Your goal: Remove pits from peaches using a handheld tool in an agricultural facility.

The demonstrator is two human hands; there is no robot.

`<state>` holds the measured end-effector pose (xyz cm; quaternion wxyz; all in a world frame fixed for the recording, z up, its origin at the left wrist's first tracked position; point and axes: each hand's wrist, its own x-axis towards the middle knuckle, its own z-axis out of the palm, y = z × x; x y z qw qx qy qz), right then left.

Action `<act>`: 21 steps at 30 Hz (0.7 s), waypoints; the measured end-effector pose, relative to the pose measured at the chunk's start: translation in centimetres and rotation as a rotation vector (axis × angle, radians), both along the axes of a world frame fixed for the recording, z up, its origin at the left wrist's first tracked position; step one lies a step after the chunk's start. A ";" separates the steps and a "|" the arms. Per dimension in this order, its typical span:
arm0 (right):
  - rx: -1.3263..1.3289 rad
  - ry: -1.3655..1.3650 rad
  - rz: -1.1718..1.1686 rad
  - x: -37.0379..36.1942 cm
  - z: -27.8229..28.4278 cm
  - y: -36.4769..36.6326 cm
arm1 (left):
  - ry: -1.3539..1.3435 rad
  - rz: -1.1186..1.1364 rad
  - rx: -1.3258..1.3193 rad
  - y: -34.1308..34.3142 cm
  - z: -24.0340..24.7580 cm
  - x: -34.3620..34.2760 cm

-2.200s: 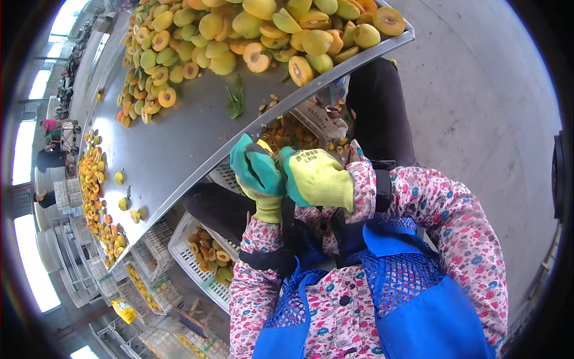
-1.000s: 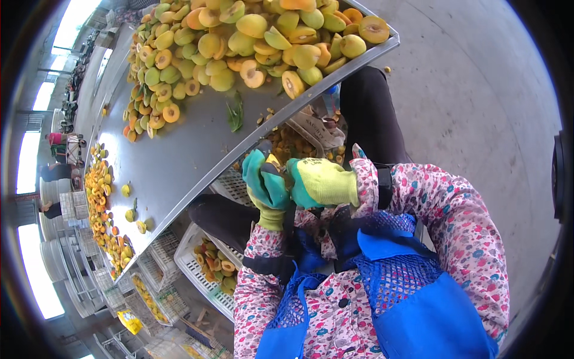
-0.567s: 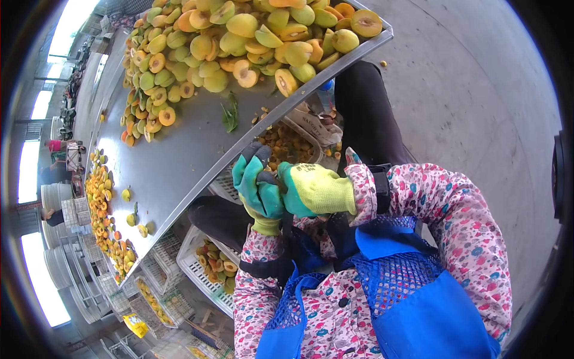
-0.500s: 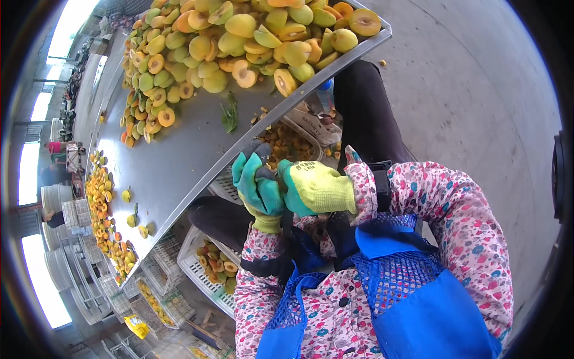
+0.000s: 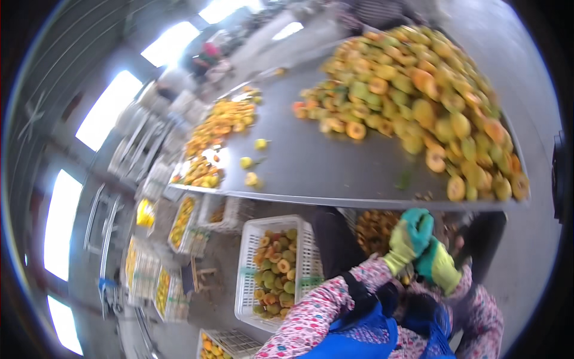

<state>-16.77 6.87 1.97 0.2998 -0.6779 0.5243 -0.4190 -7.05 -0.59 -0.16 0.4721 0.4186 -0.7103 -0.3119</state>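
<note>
My left hand [image 5: 408,240], in a yellow-green work glove with a teal palm, is closed in front of the metal table's near edge. My right hand [image 5: 441,269], gloved alike, is closed close against it. The fingers of both are curled, and whatever is between them is hidden and blurred. Below the hands' level, by my legs, lies a container of brown-orange scraps [image 5: 373,230]. Beyond the edge, a big heap of halved apricots [image 5: 412,90], yellow-green with orange flesh, covers the table's right part.
The steel table [image 5: 287,161] carries a smaller pile of apricot pieces [image 5: 224,128] at its left end. A white plastic crate [image 5: 244,287] of apricots stands on the floor to my left, with more filled crates [image 5: 182,224] behind. A person in a striped top [image 5: 382,13] is at the far side.
My view has swung left, so the table's edge now runs nearly level and the crate shows whole. Both hands stay close together and closed, lower right in the picture.
</note>
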 end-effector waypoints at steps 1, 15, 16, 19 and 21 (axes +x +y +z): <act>0.109 -0.008 -0.025 0.1 0.0 -0.5 | -0.083 0.055 -0.002 -0.3 0.7 0.1; 0.511 -0.387 0.074 0.9 0.5 -2.4 | 0.013 0.142 -0.140 -1.1 1.8 1.3; 0.544 -0.482 0.117 1.5 2.0 -2.4 | -0.024 0.041 -0.091 -0.9 2.4 2.9; 0.316 -0.299 0.223 1.8 -0.5 -2.7 | -0.151 -0.094 -0.332 -1.8 2.5 4.8; 0.070 -0.051 0.393 1.1 0.6 -2.9 | -0.154 -0.107 -0.385 -1.8 3.1 5.5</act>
